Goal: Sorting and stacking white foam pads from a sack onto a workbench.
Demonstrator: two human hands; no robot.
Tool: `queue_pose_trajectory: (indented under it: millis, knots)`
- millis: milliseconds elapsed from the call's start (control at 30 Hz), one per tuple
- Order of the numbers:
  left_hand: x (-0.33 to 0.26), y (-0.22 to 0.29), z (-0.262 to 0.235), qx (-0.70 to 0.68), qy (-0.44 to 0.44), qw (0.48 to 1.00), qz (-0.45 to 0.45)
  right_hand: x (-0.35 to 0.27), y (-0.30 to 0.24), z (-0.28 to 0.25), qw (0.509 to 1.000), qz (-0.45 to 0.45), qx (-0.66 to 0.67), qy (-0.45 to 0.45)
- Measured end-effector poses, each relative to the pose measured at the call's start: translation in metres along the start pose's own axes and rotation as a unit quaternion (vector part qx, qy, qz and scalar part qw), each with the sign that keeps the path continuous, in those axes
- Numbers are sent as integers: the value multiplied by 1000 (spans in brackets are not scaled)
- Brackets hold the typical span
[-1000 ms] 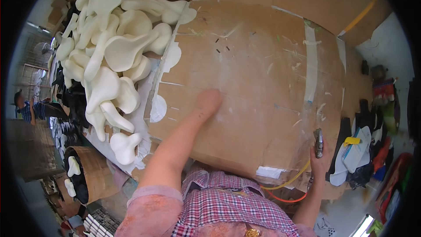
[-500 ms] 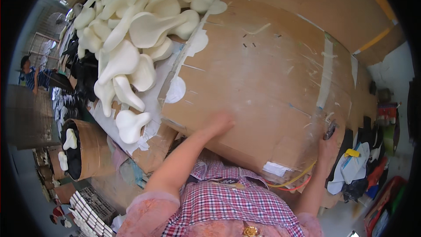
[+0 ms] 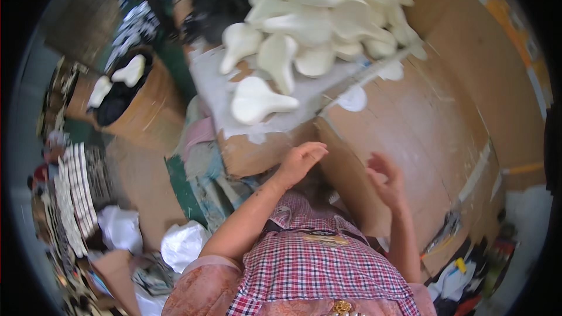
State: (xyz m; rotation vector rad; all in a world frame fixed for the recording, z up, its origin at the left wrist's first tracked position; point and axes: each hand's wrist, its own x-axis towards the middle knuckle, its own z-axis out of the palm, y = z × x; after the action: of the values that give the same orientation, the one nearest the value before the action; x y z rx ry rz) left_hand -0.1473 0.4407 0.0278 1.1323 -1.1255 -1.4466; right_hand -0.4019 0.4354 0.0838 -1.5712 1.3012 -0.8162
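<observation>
Biggest, a scuffed cardboard-topped table (image 3: 421, 126). Left of it, heaped on a white sheet (image 3: 213, 85), pale rounded pieces (image 3: 310, 26); farther left, a brown barrel (image 3: 155, 105) (two similar pieces (image 3: 129, 71) at the mouth). Just beside the table, left hand (image 3: 300, 162), fingers extended together; over its edge, right hand (image 3: 389, 182), fingers blurred, curled, slightly apart.

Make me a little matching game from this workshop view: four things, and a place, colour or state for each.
Things:
1. Cream pieces
2. Brown drum
3. Apron
4. Right hand

Descriptions:
A. Red, white and dark checks
B. Seemingly empty
C. Piled near the picture's top
D. Holds black material

Pairs: 1-C, 2-D, 3-A, 4-B
</observation>
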Motion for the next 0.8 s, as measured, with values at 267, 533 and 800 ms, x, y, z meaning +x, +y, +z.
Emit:
queue_pose_trajectory:
  millis: [267,533,800]
  knots:
    - [-116,-51,-138,-19,300,943,-141,46,-68,186,932,-69,-76,-347]
    - [-224,-179,-216,193,655,633,-365,84,-38,361,799,-147,-102,-574]
    - [-210,-268,-277,114,542,641,-532,104,18,577,483,-419,-226,-735]
